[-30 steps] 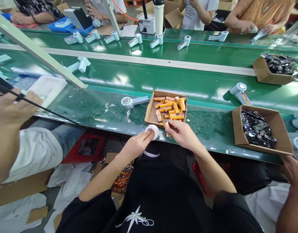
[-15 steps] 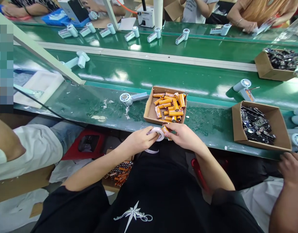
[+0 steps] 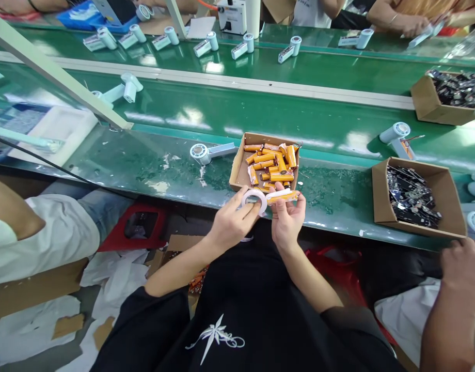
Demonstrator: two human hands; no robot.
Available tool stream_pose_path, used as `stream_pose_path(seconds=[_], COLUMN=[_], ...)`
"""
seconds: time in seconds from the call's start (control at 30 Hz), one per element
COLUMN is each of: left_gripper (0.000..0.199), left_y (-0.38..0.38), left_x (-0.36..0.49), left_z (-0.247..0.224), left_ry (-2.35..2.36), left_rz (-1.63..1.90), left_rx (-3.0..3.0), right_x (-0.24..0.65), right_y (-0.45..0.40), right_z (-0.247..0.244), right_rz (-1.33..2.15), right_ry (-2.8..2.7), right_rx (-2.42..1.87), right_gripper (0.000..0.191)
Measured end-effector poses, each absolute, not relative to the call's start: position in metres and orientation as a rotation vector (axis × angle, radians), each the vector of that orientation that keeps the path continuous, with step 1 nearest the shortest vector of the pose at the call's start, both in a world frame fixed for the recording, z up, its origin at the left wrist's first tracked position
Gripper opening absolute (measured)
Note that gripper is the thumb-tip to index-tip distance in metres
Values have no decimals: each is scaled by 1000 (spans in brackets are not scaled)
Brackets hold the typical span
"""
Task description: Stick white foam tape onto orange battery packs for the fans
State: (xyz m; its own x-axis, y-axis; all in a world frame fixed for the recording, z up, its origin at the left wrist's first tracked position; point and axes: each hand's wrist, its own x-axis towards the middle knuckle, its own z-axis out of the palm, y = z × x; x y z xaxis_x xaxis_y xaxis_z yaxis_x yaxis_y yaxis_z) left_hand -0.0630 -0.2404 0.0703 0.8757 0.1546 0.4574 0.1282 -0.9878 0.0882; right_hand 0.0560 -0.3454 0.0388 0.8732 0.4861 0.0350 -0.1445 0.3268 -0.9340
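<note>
My left hand [image 3: 233, 217] grips a roll of white tape [image 3: 264, 200], fingers through and around its ring. Beside it, my right hand [image 3: 288, 219] holds an orange battery [image 3: 286, 196] lengthwise between thumb and fingers, with a white strip along its upper side. The roll and the battery's left end are close together; whether they touch I cannot tell. Both hands are at the near edge of a shallow cardboard box [image 3: 236, 168] of orange batteries [image 3: 278, 177]. Left of that box lies a pale blue fan [image 3: 201, 153] with its handle pointing right.
A deeper box [image 3: 457, 206] of dark circuit parts stands at the right, near a co-worker's hand [image 3: 460, 263]. Behind runs a green conveyor [image 3: 222, 111] with pale blue fans. A slanted metal post [image 3: 67, 77] rises at the left; a white tray [image 3: 73, 135] lies beside it.
My right hand has turned palm up, and the battery now lies level with a white strip showing. The tape roll has tilted and shifted slightly up, beside the battery.
</note>
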Motion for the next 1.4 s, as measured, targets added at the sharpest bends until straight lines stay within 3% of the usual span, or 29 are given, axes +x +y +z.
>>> stream_pose_path(seconds=[0.1, 0.2, 0.3, 0.37, 0.47, 0.57, 0.63, 0.77, 1.0, 1.17, 1.4], left_gripper=[28, 21, 15, 17, 25, 32, 32, 33, 17, 19, 31], left_y=[-263, -287, -285, -256, -183, -118, -95, -70, -19, -1, 5], left_x=[-61, -69, -87, -104, -138, -161, -157, -100, -18, 34, 169], left_z=[56, 52, 51, 48, 42, 42, 47, 69, 97, 118, 132], left_ry=[365, 156, -95, 120, 753, 830, 819, 778, 797, 755, 495], left_rz=[833, 802, 692, 710, 690, 519, 585, 613, -213, -54, 35], left_rx=[2860, 2717, 2623, 2702, 2842, 2882, 2868, 2965, 3080, 3136, 3167], right_x=[53, 87, 146, 185, 217, 214, 205, 200, 201, 198, 232], right_y=[-349, -365, -392, -412, -441, -464, -474, -482, -519, -546, -455], right_z=[33, 39, 60, 74, 74, 50, 32, 16, 19, 13, 60], right_rz=[480, 547, 170, -73, -103, -30, 10, -4, -102, -81, -90], right_ry=[-322, -406, -387, -318, -271, -210, -136, -81, -136, -237, -692], right_rx=[-1200, -1216, -1223, -1207, -1213, -1268, -1296, -1351, -1417, -1661, -1644], right_gripper=[55, 54, 44, 35, 36, 47, 56, 69, 63, 53, 37])
